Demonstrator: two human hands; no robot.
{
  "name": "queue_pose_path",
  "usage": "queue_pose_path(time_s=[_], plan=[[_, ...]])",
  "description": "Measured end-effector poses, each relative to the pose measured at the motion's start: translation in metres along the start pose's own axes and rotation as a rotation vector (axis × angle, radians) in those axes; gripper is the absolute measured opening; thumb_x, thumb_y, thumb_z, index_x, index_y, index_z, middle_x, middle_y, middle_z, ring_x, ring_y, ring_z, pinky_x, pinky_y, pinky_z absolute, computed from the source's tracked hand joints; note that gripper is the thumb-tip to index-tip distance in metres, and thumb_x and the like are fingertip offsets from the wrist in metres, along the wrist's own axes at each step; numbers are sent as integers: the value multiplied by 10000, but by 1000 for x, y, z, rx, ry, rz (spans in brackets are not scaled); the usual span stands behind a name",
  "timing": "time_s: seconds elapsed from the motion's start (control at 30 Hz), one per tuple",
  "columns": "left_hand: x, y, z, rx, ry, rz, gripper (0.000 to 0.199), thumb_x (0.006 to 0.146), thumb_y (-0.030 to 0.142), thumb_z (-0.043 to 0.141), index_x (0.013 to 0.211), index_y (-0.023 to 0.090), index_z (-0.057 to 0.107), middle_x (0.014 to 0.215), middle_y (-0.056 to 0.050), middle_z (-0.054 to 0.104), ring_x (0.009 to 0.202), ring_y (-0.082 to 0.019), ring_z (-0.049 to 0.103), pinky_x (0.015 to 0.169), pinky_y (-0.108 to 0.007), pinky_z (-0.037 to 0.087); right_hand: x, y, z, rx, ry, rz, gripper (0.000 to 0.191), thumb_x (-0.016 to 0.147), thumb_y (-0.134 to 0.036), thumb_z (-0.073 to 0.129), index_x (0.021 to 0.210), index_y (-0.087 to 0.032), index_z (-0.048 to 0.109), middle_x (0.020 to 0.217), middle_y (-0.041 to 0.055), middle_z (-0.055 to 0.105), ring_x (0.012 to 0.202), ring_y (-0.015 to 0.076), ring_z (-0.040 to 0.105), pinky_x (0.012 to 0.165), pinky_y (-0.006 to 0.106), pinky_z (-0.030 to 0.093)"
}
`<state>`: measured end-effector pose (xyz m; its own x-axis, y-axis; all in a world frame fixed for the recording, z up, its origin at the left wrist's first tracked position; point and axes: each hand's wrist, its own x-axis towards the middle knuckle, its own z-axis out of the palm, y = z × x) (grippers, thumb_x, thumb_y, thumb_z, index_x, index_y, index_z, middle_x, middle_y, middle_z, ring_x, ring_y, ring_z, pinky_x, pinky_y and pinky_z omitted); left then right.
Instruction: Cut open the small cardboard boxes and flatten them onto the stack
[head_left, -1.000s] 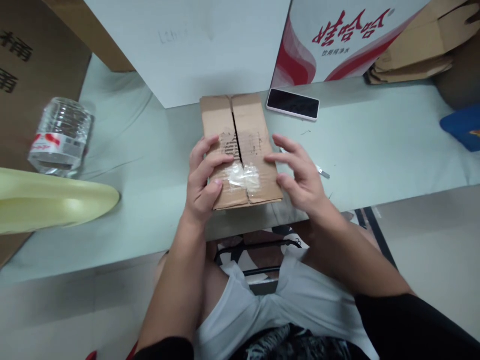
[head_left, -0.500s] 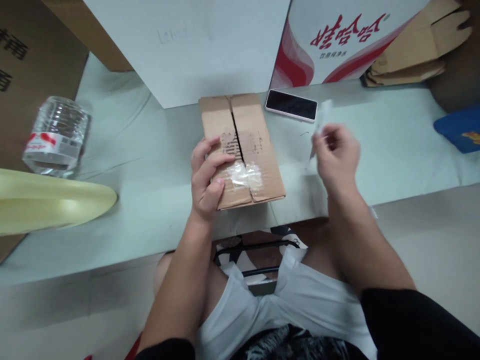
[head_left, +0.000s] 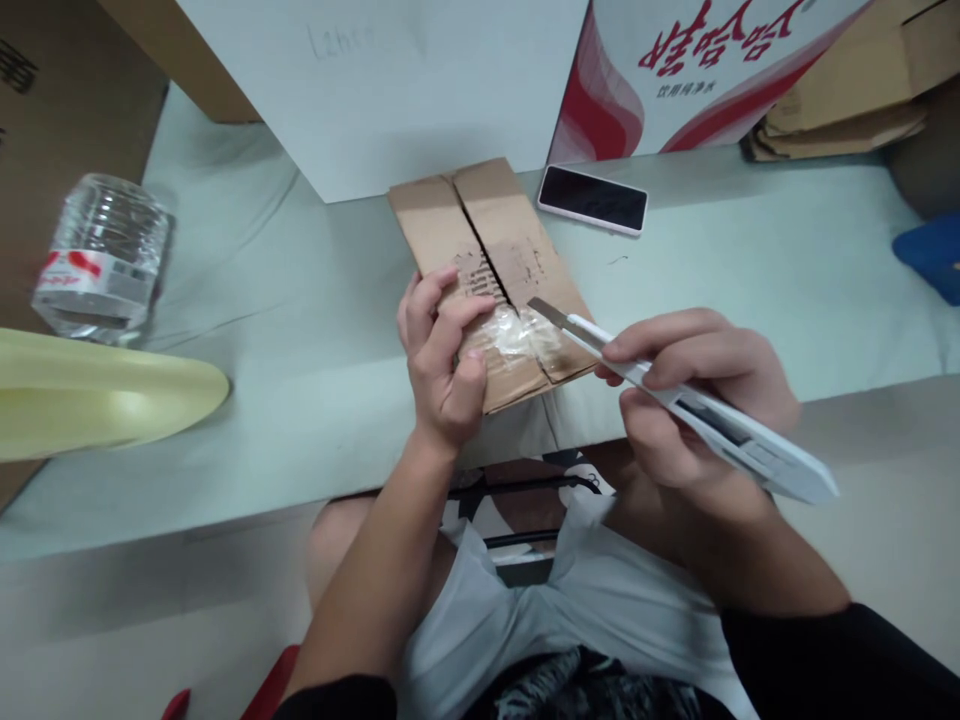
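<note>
Beyond your cardboard box [head_left: 529, 255], to its right, you can read red 娃哈哈 above 饮用纯净水 on the red-and-white panel [head_left: 679, 110]. Directly beyond, faint handwriting [head_left: 341, 40], starting "L", marks the white panel [head_left: 405, 110]; your box's print is illegible.

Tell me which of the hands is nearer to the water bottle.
Left. The left hand is on the left side of the cardboard box, to the right of the water bottle; the right hand, holding a knife, is farther right.
</note>
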<state>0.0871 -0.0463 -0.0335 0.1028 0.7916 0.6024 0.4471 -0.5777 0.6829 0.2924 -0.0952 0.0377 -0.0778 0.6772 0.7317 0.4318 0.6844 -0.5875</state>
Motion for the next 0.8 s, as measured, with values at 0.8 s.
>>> queue_pose_path(time_s=[0.8], plan=[[1,1,2,-17,-3,-6,520,1037,623,332,1205,294,698,1474,-81,563,1444,-345,519,1294,-579,338,1,-14,4,48,14,69,112,858,-165,616,781,-242,586,734,-2,705,609,138,673,552,277,546]])
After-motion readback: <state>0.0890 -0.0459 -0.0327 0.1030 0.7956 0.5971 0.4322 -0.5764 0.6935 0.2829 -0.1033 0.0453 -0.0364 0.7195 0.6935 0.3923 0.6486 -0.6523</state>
